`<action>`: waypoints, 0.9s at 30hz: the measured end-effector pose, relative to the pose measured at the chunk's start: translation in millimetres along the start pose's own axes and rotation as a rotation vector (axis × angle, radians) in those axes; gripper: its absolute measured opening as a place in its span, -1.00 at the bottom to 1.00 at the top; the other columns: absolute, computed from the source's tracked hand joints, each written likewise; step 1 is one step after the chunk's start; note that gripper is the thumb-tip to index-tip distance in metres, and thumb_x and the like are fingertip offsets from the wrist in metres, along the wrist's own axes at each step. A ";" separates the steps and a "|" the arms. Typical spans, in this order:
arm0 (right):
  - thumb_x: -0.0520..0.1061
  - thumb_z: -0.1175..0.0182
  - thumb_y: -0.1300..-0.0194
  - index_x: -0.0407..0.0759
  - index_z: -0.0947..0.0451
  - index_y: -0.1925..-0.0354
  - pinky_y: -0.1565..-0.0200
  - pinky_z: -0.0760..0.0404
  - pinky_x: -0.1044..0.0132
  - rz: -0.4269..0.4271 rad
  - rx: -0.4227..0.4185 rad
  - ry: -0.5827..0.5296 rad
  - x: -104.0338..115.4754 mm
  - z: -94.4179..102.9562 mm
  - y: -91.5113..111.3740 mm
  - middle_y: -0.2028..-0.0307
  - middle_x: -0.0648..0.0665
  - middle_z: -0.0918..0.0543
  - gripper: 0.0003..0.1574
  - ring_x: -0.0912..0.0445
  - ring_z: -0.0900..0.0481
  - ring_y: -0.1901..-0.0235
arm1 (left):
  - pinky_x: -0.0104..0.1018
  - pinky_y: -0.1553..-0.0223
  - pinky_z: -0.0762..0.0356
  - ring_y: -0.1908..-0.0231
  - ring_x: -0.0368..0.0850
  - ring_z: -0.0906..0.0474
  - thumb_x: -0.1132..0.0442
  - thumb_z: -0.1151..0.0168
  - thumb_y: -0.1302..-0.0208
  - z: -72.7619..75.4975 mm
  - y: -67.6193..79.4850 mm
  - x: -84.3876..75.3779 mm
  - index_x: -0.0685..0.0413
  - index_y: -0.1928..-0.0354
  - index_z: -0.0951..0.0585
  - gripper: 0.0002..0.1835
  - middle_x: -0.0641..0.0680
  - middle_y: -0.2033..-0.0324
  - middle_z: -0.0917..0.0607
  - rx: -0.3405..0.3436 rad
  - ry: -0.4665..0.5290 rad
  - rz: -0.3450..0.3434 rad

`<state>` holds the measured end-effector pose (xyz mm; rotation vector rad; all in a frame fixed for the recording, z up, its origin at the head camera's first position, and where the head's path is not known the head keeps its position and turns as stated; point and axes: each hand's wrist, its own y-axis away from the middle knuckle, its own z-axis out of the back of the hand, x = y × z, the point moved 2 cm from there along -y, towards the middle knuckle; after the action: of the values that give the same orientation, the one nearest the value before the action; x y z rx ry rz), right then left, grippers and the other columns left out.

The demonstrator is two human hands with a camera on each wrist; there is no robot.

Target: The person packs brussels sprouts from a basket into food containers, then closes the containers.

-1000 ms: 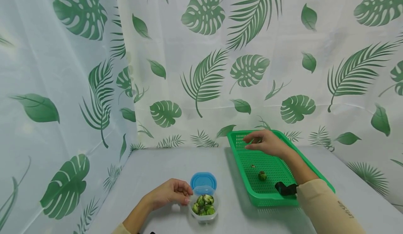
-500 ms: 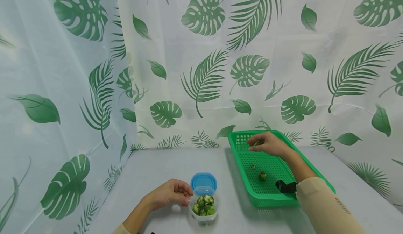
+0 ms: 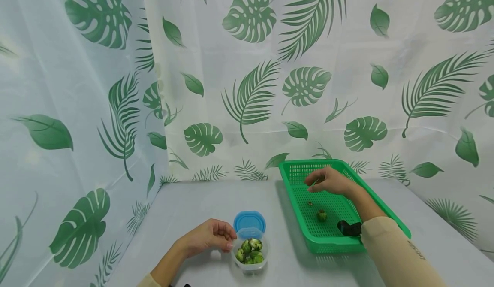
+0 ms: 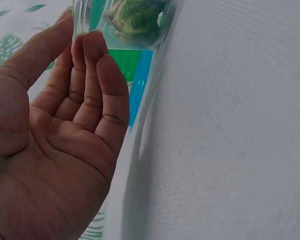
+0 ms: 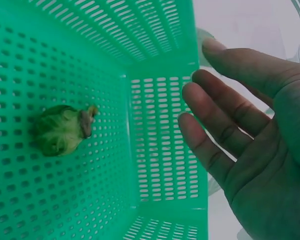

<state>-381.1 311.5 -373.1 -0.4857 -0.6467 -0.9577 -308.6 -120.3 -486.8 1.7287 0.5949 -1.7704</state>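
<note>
In the head view my left hand (image 3: 212,237) is at the left side of a small clear plastic container (image 3: 250,267), its thumb and fingertips holding the near wall. Several Brussels sprouts (image 3: 247,248) lie inside, and the container's blue lid (image 3: 249,221) stands folded back behind it. My right hand (image 3: 329,180) hovers over the far part of a green plastic basket (image 3: 299,209), fingers loosely bent with nothing between them. One Brussels sprout (image 5: 60,130) rests on the basket floor, apart from the right hand (image 5: 245,125). Fingertips (image 4: 96,42) touch the container (image 4: 140,45) in the left wrist view.
A small brown scrap (image 3: 310,203) lies in the basket near the sprout. A black wrist device (image 3: 349,228) overlaps the basket's near right rim. The white table (image 3: 216,197) meets leaf-patterned curtains (image 3: 254,107) at the back and sides.
My right hand has shifted slightly right and nearer over the basket, its fingers still holding nothing. The left hand, container and sprouts stay where they were.
</note>
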 end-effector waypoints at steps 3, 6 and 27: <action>-0.16 -0.39 -0.37 -0.29 -0.70 -0.08 -0.01 -0.72 0.09 -0.010 0.006 -0.007 -2.2 -0.6 1.2 -0.09 -0.35 -0.71 -0.64 -0.16 -0.72 -0.04 | -0.35 0.20 -0.71 0.32 -0.25 -0.67 0.46 -0.31 -0.34 -0.1 0.3 -0.5 0.59 -0.10 -0.54 -0.63 -0.09 0.31 -0.74 -0.010 -0.003 0.004; -0.16 -0.40 -0.36 -0.30 -0.70 -0.06 0.00 -0.72 0.09 -0.005 0.012 -0.009 -4.9 -0.9 1.3 -0.07 -0.35 -0.72 -0.64 -0.16 -0.72 -0.03 | -0.35 0.20 -0.71 0.32 -0.24 -0.67 0.42 -0.36 -0.33 -0.3 0.7 -1.1 0.56 -0.10 -0.56 -0.61 -0.07 0.29 -0.74 -0.017 -0.007 0.006; -0.34 -0.39 -0.25 -0.33 -0.73 0.15 0.10 -0.73 0.01 -0.043 0.163 -0.046 -12.2 -9.7 0.8 0.13 -0.35 -0.75 -0.83 -0.03 -0.71 0.20 | -0.35 0.21 -0.70 0.32 -0.24 -0.67 0.40 -0.35 -0.34 -0.7 1.1 -1.5 0.55 -0.10 -0.56 -0.62 -0.07 0.31 -0.73 -0.012 -0.005 0.008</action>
<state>-382.7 312.8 -388.5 -0.3508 -0.7725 -0.9274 -307.4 -120.5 -485.2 1.7160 0.5950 -1.7615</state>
